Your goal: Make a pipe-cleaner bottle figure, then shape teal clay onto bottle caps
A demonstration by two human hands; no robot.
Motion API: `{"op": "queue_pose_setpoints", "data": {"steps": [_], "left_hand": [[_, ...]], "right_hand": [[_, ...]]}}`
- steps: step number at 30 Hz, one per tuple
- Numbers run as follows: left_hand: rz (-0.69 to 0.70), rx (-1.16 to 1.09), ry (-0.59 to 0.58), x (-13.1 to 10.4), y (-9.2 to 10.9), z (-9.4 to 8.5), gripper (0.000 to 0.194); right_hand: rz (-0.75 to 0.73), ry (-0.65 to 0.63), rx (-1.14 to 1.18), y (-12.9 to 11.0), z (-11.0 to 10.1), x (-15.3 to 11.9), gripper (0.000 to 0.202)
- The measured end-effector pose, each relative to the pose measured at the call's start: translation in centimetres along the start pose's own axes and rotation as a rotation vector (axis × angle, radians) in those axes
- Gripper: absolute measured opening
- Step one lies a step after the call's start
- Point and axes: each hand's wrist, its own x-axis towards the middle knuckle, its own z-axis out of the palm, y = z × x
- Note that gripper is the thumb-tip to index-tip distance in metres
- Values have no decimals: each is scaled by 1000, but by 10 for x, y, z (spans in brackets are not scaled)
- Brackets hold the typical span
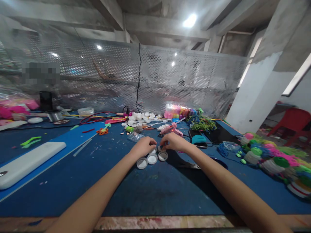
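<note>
Several white round lids lie hollow side up in a cluster on the blue table (145, 194). The front ones are a left lid (142, 163), a middle lid (152, 159) and a right lid (163, 156). Behind them, my left hand (144, 145) curls its fingers down over a white lid, partly hidden by the fingers. Opposite it, my right hand (171, 140) has bent fingers pinched at another white lid behind the right front one. A pink glue gun (171, 129) rests just beyond my right hand.
Scissors (189, 166) lie under my right forearm. More white caps (143, 116) are piled at the back. Yarn-topped jars (274, 165) line the right side. A long white case (34, 163) is at left. Green yarn (202, 124) sits back right, by a teal object (198, 139).
</note>
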Motion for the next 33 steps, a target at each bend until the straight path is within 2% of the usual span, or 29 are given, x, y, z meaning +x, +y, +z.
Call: {"op": "queue_pose_setpoints", "data": {"steps": [4,8,13,16,24,33], "left_hand": [[22,7,31,0,2,-2,28],[10,13,71,0,4,-5,30],[-33,35,109,0,1,-4,31],[-61,41,126,-1,0,-3,31],[-84,-38,141,2,2,-4,33],[-33,-166,15,2,4,4,33]], "right_hand": [[19,43,4,-1,-10,-1,21],[184,123,-11,-1,-12,-1,27],[320,45,-21,-6,4,-2,35],[336,3,-18,-11,12,-3,31],[358,91,24,-11,12,-2,28],[297,177,140,-2,14,-1,25]]}}
